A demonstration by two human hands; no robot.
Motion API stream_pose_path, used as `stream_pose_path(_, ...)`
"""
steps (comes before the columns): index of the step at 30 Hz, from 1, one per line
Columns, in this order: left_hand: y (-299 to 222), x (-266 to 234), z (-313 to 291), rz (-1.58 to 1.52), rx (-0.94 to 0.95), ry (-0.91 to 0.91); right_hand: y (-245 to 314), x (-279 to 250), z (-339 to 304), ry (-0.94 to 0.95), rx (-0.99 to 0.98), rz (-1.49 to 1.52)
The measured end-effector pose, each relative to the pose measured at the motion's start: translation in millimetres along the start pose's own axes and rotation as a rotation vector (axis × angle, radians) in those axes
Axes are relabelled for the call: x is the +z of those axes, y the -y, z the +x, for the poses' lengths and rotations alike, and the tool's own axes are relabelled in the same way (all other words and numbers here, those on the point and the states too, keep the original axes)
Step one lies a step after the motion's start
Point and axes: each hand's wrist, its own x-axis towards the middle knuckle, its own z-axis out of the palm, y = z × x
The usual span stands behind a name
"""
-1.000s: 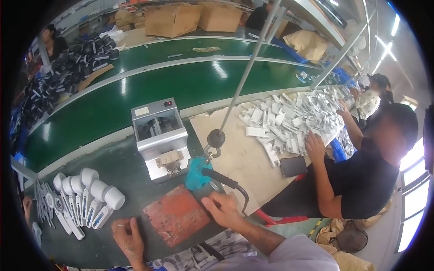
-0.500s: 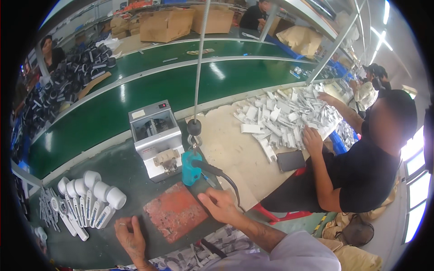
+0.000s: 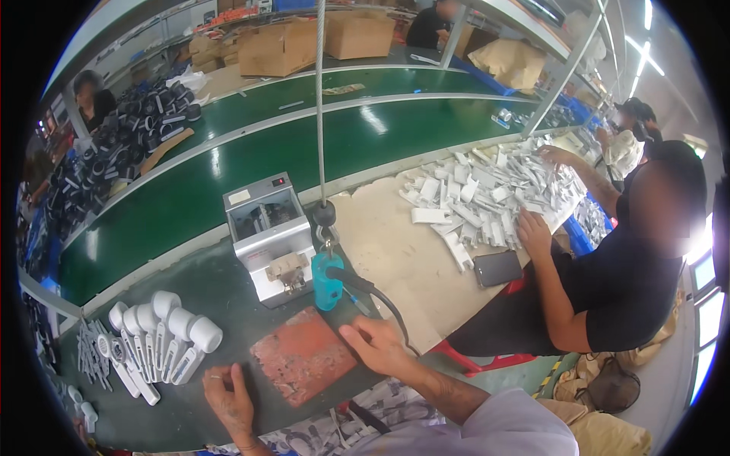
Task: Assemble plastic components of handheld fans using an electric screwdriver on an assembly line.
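A worn red pad (image 3: 303, 357) lies on the dark green bench between my two hands. My left hand (image 3: 230, 406) rests on the bench at the pad's left, empty, with its fingers loosely bent and the thumb apart. Near the pad's right edge is my right hand (image 3: 376, 346), also empty and loosely bent. Beyond the pad, a teal electric screwdriver (image 3: 328, 283) hangs upright from a cable, touched by neither hand. Just left of it stands a grey box-shaped screw feeder (image 3: 270, 235). Several white scoop-like tools with round cups (image 3: 173, 323) are lined up left of my left hand.
Small grey parts (image 3: 93, 353) lie at the far left. A co-worker (image 3: 623, 273) at the right has both hands at a heap of white plastic pieces (image 3: 487, 194), with a dark phone (image 3: 498, 269) nearby. Behind the bench runs a green conveyor belt (image 3: 266, 152); black parts (image 3: 114, 144) are piled beyond.
The whole view has shifted slightly, so the bench things appear a little farther right. Both my hands keep their places beside the pad, still empty.
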Motion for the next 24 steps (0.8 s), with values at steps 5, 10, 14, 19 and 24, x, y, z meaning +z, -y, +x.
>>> stream_pose_path(5,-0.6,3.1,0.1,-0.023,0.010,-0.009,-1.0,-1.6,0.6,0.002,0.027,0.024)
stream_pose_path(10,-1.3,-0.9,0.1,-0.015,-0.011,-0.008,1.1,-0.7,0.8,0.007,0.015,-0.014)
stream_pose_path(14,-0.8,-1.3,-0.7,-0.022,-0.011,-0.007,-0.4,0.8,0.9,0.010,0.035,0.048)
stream_pose_path(19,-1.7,1.4,-0.2,-0.039,0.005,0.003,1.0,-2.7,0.7,-0.008,0.014,0.060)
stream_pose_path(24,-1.9,-2.4,-0.3,-0.018,-0.032,0.002,5.2,-1.5,0.8,0.008,0.054,0.006)
